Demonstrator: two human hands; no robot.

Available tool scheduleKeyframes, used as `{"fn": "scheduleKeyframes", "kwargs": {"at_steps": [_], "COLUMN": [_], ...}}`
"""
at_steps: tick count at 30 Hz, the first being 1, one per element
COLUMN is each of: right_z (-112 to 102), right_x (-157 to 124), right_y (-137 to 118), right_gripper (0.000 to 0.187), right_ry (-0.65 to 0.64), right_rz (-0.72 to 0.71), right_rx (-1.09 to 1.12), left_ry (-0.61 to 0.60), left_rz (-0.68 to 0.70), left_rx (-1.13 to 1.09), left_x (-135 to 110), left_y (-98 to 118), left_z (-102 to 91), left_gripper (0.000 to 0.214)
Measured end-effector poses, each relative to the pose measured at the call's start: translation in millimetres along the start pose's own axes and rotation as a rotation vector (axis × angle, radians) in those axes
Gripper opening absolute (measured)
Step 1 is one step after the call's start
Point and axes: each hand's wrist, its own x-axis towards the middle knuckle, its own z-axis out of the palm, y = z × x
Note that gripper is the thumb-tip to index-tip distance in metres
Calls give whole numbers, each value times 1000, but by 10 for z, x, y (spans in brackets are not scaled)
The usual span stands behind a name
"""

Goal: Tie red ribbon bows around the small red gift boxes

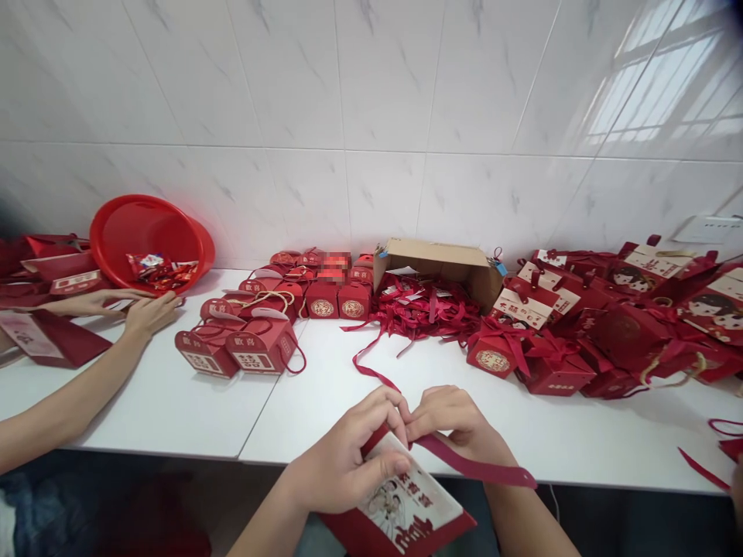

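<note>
My left hand (371, 441) is wrapped around a red gift box (400, 510) with a white printed panel, tilted in front of the table's edge. At the box's upper end, my right hand (450, 422) pinches a dark red strap (476, 464), whose free end, with a small hole, hangs to the right across my forearm. The fingertips of both hands meet there, hiding where the strap joins the box. A thin red ribbon (371, 372) runs across the table from a ribbon pile (426, 305) up to my fingers.
Behind the ribbons an open cardboard box (441, 251) lies on its side. Small red boxes (261, 348) stand left of it; more gift boxes (557, 371) crowd the right. Another person's hands (152, 313) touch a red basin (200, 244) of wrapped sweets (166, 271).
</note>
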Motion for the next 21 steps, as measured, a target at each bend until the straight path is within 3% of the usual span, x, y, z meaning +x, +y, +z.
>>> {"fn": "scheduleKeyframes", "kwargs": {"at_steps": [9,16,18,21], "right_z": [0,1,-35,-117], "right_x": [-39,-54,-72,-150], "right_y": [31,90,103,157], "right_gripper": [18,27,26,22], "right_ry": [32,151,250,573], "right_rz": [-31,-45,17,164], "right_rx": [-179,-244,-250,-183], "left_ry": [27,79,140,355], "left_rz": [-57,-39,-25,-12], "left_rx": [26,74,95,127], "left_x": [31,60,69,91], "left_y": [-32,-73,-136,-331], "left_z": [40,48,30,9], "left_gripper": [8,6,6,8]}}
